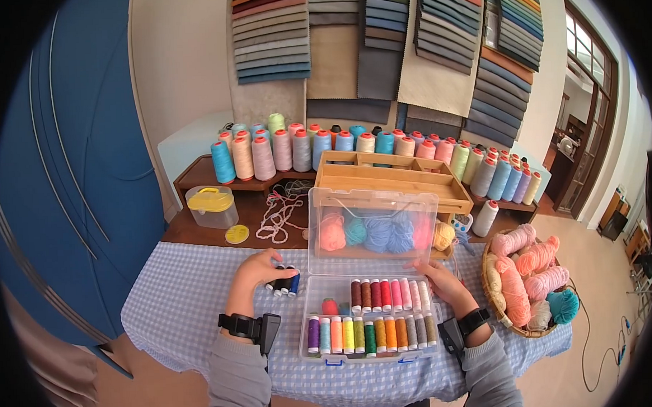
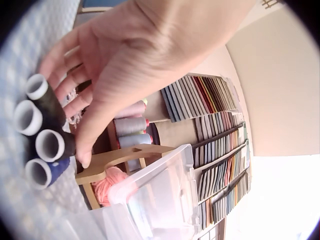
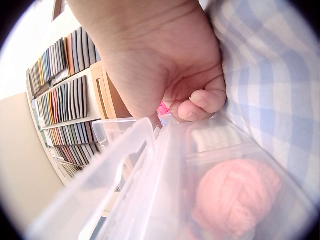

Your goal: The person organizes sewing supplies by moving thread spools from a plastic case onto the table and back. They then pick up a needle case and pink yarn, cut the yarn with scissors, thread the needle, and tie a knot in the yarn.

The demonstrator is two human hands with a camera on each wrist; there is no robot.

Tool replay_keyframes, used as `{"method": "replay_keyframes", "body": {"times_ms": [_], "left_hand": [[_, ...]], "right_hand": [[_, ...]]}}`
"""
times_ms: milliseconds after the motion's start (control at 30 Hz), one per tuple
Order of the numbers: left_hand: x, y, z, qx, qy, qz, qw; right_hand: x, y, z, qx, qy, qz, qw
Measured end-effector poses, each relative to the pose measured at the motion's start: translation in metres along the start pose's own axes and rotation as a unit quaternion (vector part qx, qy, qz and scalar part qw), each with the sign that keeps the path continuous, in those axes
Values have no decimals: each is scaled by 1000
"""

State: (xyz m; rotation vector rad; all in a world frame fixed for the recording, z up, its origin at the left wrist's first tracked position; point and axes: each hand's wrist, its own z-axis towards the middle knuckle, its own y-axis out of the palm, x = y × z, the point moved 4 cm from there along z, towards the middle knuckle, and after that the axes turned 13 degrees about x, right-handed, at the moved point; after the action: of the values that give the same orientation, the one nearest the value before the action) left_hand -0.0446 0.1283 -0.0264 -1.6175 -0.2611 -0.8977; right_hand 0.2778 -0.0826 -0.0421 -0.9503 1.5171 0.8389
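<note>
My left hand [image 1: 255, 272] is at several dark thread spools [image 1: 283, 282] lying on the cloth left of the box. In the left wrist view, its extended fingers reach past the far ends of the black and blue spools [image 2: 50, 145], thumb beside them. A clear plastic box [image 1: 306, 340] stands with its lid [image 1: 375, 263] raised. Inside, two rows of colourful thread spools [image 1: 370, 336] stand upright. My right hand [image 1: 444, 284] holds the box at its right back corner by the lid hinge. In the right wrist view its fingers [image 3: 202, 102] curl at the plastic rim.
A basket [image 1: 490, 298] of yarn skeins is at the right. Behind stand a wooden organizer [image 1: 390, 178], a lidded tub [image 1: 213, 207], a yellow disc [image 1: 237, 234] and many thread cones [image 1: 282, 149]. Tangled cord [image 1: 278, 218] lies near them. A checked cloth [image 1: 179, 302] covers the table.
</note>
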Motion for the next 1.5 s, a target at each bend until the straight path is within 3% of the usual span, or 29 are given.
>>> {"method": "replay_keyframes", "body": {"times_ms": [400, 467, 667, 767, 867, 1300, 1500], "left_hand": [[0, -1, -1, 17, 5, 64, 998], [0, -5, -2, 45, 18, 148, 988], [2, -8, -3, 41, -9, 190, 981], [6, -15, -8, 44, -47, 194, 979], [1, -18, -5, 75, -30, 187, 979], [-2, -11, -7, 80, -13, 146, 986], [5, -13, -7, 152, 50, 91, 983]], "right_hand": [[2, -1, 2, 4, 2, 0, 1000], [3, -1, 2, 6, 3, 6, 1000], [2, -2, 2, -3, -2, -4, 1000], [3, -2, 2, 2, 1, -1, 1000], [5, -4, 3, 1, 0, 1, 1000], [4, -2, 3, 10, 2, 8, 1000], [6, -3, 4, 15, 2, 5, 1000]]}}
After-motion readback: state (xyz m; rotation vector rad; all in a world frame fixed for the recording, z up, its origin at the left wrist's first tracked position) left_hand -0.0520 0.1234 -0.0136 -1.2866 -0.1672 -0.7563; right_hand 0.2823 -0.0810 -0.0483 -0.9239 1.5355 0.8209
